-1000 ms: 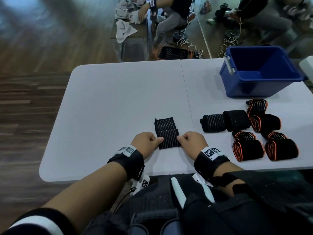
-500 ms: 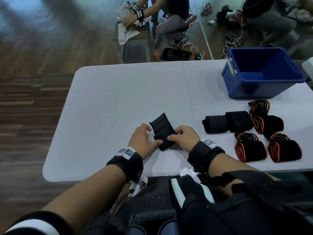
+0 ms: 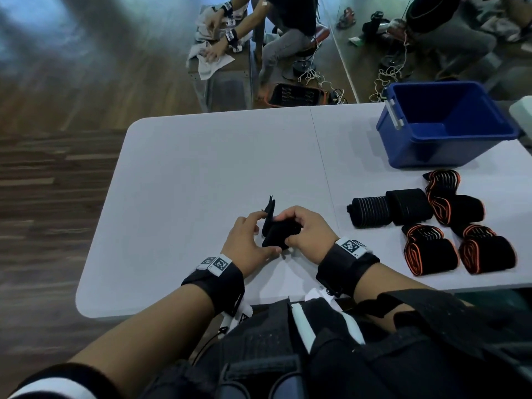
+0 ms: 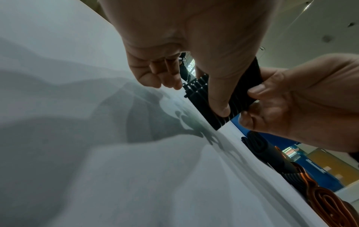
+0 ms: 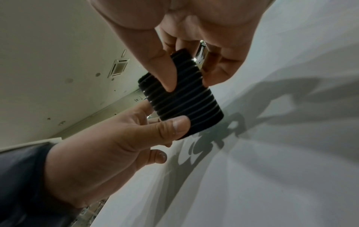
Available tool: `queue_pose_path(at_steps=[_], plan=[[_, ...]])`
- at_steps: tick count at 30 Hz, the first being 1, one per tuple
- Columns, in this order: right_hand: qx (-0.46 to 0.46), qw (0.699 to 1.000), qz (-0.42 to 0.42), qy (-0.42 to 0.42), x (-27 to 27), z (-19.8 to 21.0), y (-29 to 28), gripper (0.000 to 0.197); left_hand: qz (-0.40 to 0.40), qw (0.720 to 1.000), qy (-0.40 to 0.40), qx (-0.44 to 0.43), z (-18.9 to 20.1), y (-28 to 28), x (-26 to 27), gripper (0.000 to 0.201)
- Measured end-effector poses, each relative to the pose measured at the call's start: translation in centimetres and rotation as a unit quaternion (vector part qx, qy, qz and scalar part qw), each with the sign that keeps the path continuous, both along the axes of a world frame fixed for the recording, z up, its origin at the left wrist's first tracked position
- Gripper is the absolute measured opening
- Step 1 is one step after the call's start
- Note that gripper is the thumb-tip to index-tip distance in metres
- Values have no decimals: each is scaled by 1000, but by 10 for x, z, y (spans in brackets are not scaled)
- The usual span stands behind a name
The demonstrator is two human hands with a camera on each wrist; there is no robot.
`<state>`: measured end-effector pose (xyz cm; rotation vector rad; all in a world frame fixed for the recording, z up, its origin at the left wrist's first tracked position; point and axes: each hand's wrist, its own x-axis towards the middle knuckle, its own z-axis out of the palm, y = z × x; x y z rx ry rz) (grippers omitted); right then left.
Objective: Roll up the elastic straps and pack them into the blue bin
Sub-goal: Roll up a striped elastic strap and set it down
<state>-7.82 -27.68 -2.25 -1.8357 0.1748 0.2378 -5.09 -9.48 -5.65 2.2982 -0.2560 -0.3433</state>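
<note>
A black ribbed elastic strap, partly rolled, is held just above the white table near its front edge. My left hand pinches its left end, with the thumb pressed on the ribbed strap. My right hand pinches the other end, thumb and fingers on the roll. A loose tail sticks up beside my left forefinger. The blue bin stands at the table's far right; nothing shows inside it.
Several rolled straps lie right of my hands: a grey-striped one, a plain black one and orange-edged ones. A white object sits at the right edge. Beyond the table another person works at a bench.
The strap lay flat on the table, half rolled under both hands. Both hands have since lifted it and turned it on end, with its loose tail pointing up.
</note>
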Motion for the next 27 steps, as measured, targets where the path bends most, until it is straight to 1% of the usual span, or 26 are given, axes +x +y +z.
queue_pose_path(at_steps=[3, 6, 9, 11, 12, 13, 15, 17, 19, 20, 24, 27], plan=[[2, 1000, -13, -10, -2, 3, -2, 49, -20, 1000, -6, -7, 0, -4, 6, 79], [4, 999, -43, -16, -5, 4, -5, 49, -62, 998, -3, -6, 0, -10, 13, 66], [8, 996, -90, -9, -10, 1, -11, 61, -112, 994, 8, -1, 0, -19, 20, 55], [-2, 995, -104, 5, -15, -2, -17, 74, -144, 989, 27, -1, 2, -26, 24, 51], [-3, 994, -110, 14, -19, -5, -21, 77, -162, 986, 37, 6, 4, -30, 26, 48], [1, 993, -116, 23, -23, -8, -26, 76, -180, 982, 48, 16, 5, -35, 28, 45], [-1, 989, -137, 46, -32, -14, -34, 67, -201, 977, 70, 22, 7, -43, 31, 39], [-7, 980, -184, 71, -42, -17, -43, 57, -207, 974, 93, 1, 6, -53, 32, 41], [12, 967, -239, 90, -54, -19, -51, 49, -208, 970, 125, -26, 6, -66, 32, 45], [20, 960, -262, 99, -59, -21, -55, 46, -215, 967, 134, -27, 6, -72, 31, 44], [-10, 944, -307, 123, -84, -31, -62, 40, -274, 953, 125, 11, 6, -94, 25, 31], [-10, 932, -341, 127, -99, -33, -68, 33, -301, 946, 119, 24, 5, -108, 20, 28]])
